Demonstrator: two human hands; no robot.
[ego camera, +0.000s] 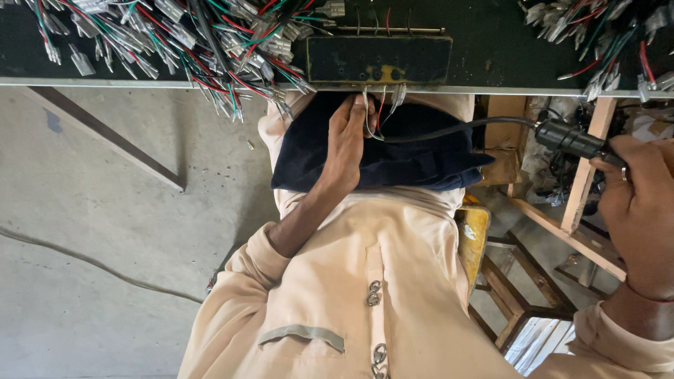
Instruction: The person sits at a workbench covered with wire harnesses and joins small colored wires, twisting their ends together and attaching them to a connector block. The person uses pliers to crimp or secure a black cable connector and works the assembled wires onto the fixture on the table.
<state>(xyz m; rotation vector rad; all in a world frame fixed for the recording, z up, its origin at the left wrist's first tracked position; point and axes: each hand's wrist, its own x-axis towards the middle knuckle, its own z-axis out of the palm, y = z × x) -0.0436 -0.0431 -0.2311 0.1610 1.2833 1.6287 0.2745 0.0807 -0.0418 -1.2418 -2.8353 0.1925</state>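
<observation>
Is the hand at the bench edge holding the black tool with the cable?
No: the left hand pinches thin wires at the bench edge, while the right hand grips the black tool.

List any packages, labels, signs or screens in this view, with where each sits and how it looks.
None show. The nearest thing is a bare dark rectangular plate with a yellow smear, at the bench edge above the left hand, which pinches thin wires. The right hand holds a black corded tool. Heaps of coloured wires with clear connectors lie on the bench.
</observation>
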